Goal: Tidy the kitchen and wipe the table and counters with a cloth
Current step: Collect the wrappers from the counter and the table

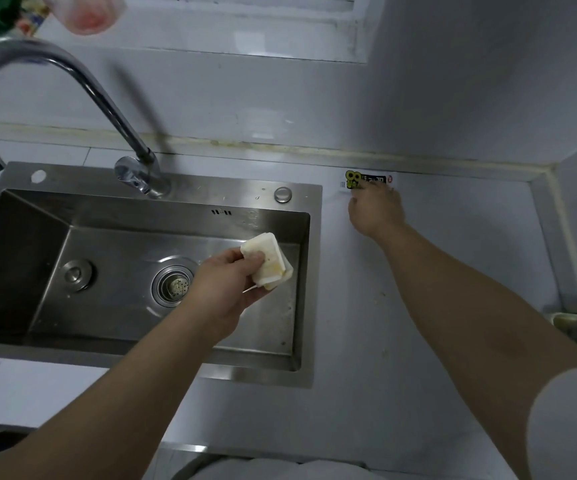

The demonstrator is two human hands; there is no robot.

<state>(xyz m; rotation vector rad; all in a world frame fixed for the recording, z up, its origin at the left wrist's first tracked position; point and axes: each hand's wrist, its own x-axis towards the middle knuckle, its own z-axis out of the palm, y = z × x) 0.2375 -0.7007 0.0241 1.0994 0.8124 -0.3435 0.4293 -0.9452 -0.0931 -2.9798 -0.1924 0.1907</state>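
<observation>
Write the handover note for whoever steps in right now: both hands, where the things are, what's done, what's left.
Hands: the left hand grips a pale sponge over the right part of the sink. The right hand reaches to the back of the counter, fingertips at a small printed packet lying by the wall; whether it is pinched cannot be told.
Done: nothing shows as wiped for certain.
Left: move the packet, then probably wipe the counter right of the sink, where a few specks show.
</observation>
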